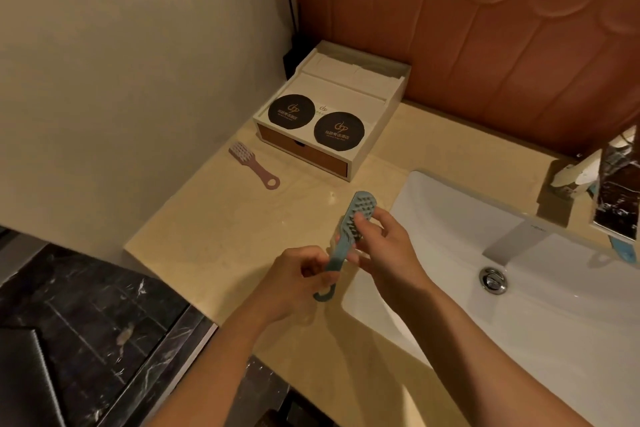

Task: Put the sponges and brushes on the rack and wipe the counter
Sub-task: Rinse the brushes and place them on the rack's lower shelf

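A blue brush [360,210] with dark bristles is held above the beige counter [214,239], just left of the sink. My left hand [294,282] grips its handle near the hooked end. My right hand [384,243] holds the bristle head from the right. A pink brush [252,165] with pale bristles lies flat on the counter near the wall, in front of the white box. No sponge or rack can be made out.
A white box [332,114] with a wooden drawer and two black round coasters stands at the back. The white sink [519,288] with drain and faucet [516,236] fills the right. Packaged items [616,191] stand at far right. Dark marble floor lies at left.
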`<state>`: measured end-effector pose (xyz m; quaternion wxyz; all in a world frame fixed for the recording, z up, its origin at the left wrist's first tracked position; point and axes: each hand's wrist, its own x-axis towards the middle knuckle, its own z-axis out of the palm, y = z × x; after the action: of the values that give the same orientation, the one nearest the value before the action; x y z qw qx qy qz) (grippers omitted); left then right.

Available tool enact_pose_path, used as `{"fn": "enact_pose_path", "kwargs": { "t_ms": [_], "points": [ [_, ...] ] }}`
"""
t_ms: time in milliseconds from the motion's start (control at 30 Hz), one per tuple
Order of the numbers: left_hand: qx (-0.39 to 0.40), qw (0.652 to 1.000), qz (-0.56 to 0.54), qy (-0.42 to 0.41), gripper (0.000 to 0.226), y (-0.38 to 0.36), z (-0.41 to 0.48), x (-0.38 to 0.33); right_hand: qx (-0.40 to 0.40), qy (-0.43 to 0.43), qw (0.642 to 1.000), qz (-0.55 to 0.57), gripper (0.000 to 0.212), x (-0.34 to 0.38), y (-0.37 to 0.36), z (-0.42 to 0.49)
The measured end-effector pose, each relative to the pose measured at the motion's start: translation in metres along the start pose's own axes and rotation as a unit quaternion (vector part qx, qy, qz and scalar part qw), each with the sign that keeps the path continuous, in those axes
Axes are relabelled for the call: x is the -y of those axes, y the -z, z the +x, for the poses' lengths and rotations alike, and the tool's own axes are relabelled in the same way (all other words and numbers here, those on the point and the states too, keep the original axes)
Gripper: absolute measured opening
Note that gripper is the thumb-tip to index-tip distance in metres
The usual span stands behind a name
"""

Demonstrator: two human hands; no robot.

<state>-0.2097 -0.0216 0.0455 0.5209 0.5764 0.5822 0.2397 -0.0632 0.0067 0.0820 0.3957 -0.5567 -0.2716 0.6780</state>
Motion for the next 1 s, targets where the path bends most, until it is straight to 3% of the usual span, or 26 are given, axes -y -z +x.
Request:
{"fn": "enact_pose_path", "kwargs": {
  "t_ms": [100,200,300,367,467,733,1000],
  "points": [
    [0.013,0.999,-0.029,0.018,0.028,0.010,0.010,-0.006,-0.023,0.022,0.999,0.015,0.038,0.004,0.011,0.002],
    [-0.113,0.990,0.018,0.078,0.029,0.037,0.034,-0.003,-0.047,0.052,0.998,0.009,0.034,0.008,0.023,0.004],
    [-0.262,0.926,0.230,0.146,0.031,0.071,0.066,0.010,-0.066,0.062,0.996,0.014,0.030,0.010,0.033,0.004],
    [-0.276,0.878,0.338,0.198,0.041,0.086,0.088,0.016,-0.074,0.072,0.995,0.011,0.029,0.011,0.041,0.004],
    [-0.278,0.837,0.397,0.255,0.053,0.099,0.108,0.020,-0.083,0.079,0.993,0.005,0.027,0.009,0.050,0.005],
    [-0.292,0.832,0.348,0.320,0.058,0.099,0.148,0.008,-0.103,0.075,0.992,0.003,0.023,0.006,0.069,0.011],
    [-0.259,0.835,0.371,0.314,0.036,0.091,0.159,0.001,-0.107,0.075,0.991,-0.002,0.022,0.008,0.076,0.018]
  ]
}}
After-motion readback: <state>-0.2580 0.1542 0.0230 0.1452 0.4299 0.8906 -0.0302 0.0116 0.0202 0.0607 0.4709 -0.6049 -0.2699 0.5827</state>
